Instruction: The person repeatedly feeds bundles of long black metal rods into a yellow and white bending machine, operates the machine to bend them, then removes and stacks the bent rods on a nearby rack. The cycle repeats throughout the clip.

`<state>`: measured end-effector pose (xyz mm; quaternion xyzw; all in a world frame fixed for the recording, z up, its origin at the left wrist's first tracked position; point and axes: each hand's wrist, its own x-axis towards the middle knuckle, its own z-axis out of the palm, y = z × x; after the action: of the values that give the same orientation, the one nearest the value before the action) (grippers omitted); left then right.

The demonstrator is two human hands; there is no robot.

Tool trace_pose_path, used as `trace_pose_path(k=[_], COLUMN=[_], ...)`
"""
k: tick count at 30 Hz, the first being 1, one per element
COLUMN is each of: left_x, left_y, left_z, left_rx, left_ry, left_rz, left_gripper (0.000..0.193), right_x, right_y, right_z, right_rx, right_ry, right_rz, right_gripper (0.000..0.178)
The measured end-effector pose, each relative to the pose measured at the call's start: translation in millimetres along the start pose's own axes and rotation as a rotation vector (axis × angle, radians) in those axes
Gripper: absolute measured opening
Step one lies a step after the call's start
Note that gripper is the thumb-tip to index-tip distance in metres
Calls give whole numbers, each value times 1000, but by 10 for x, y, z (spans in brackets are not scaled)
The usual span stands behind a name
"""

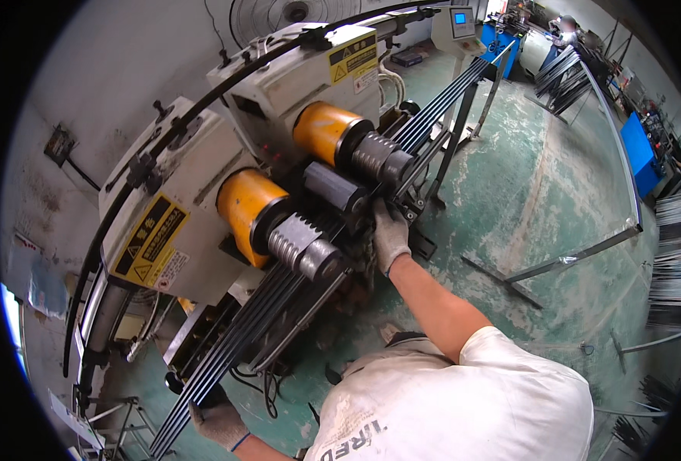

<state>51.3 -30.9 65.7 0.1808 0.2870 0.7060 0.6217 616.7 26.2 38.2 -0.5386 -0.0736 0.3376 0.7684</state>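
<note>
Several long, thin dark metal bars [236, 349] lie side by side through a white machine [194, 157], running from the lower left to the upper right. My left hand [221, 425], in a grey-white knit glove, is closed on the bars near their lower-left end. Also gloved, my right hand [391, 237] reaches in at the machine's middle, below the far ribbed roller [379, 156]. Its fingers are bent around something dark, and their tips are hidden. Between my hands, the near ribbed roller [303, 244] sticks out over the bars from an orange cylinder [252, 207].
A black hose [225, 86] arches over the machine. Beyond it stands a control box [458, 27] with a small screen. A metal frame [574, 253] stands on the green floor to the right, with stacked bars [672, 253] farther right. Another person [565, 37] is far off.
</note>
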Motion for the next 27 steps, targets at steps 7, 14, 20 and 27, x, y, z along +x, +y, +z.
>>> trace_pose_path(k=[7, 14, 20, 27], left_x=[128, 199, 383, 165], left_y=[182, 700, 686, 209], left_z=[-7, 1551, 2440, 3635], left_rx=[119, 649, 856, 1004], left_ry=[205, 295, 159, -1], left_rz=[172, 541, 715, 793], left_gripper=[50, 54, 52, 51], right_x=[59, 299, 473, 399], right_y=[-149, -206, -135, -526], right_z=[196, 294, 231, 311], right_rx=[124, 66, 38, -56], right_ry=[-46, -129, -250, -310], right_rz=[170, 87, 40, 31], right_gripper=[57, 48, 58, 59])
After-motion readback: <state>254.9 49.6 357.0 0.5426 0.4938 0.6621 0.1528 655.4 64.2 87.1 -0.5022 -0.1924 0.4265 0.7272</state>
